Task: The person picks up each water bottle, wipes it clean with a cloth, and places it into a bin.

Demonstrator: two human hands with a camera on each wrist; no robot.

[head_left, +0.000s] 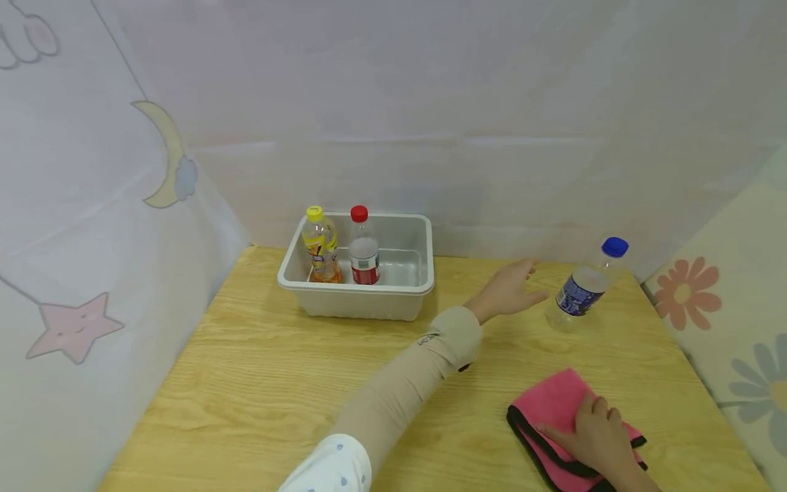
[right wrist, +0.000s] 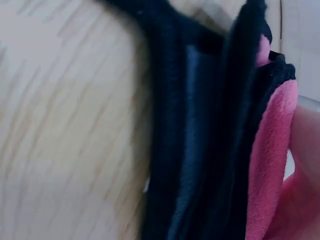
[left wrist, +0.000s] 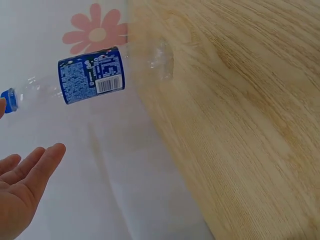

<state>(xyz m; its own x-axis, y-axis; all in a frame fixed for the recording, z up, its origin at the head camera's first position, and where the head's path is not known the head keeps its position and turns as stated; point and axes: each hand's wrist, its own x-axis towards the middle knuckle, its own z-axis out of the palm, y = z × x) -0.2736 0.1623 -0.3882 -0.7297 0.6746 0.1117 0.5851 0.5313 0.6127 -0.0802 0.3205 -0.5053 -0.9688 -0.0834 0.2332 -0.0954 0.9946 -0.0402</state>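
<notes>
A clear plastic bottle (head_left: 581, 290) with a blue cap and blue label stands tilted to the right at the table's far right. My left hand (head_left: 513, 287) hovers just left of it with straight fingers, not touching it. In the left wrist view the bottle (left wrist: 92, 75) lies a short way beyond the open palm (left wrist: 25, 185). A folded pink cloth (head_left: 550, 406) with black trim lies at the near right, and my right hand (head_left: 599, 437) sits on it with curled fingers that grip it. The right wrist view shows the cloth's (right wrist: 267, 165) black edge close up.
A white plastic tub (head_left: 356, 287) stands at the back of the wooden table (head_left: 277, 383). It holds a yellow-capped bottle (head_left: 321, 246) and a red-capped bottle (head_left: 364, 256), both upright. Pale fabric walls enclose the table on the left, back and right.
</notes>
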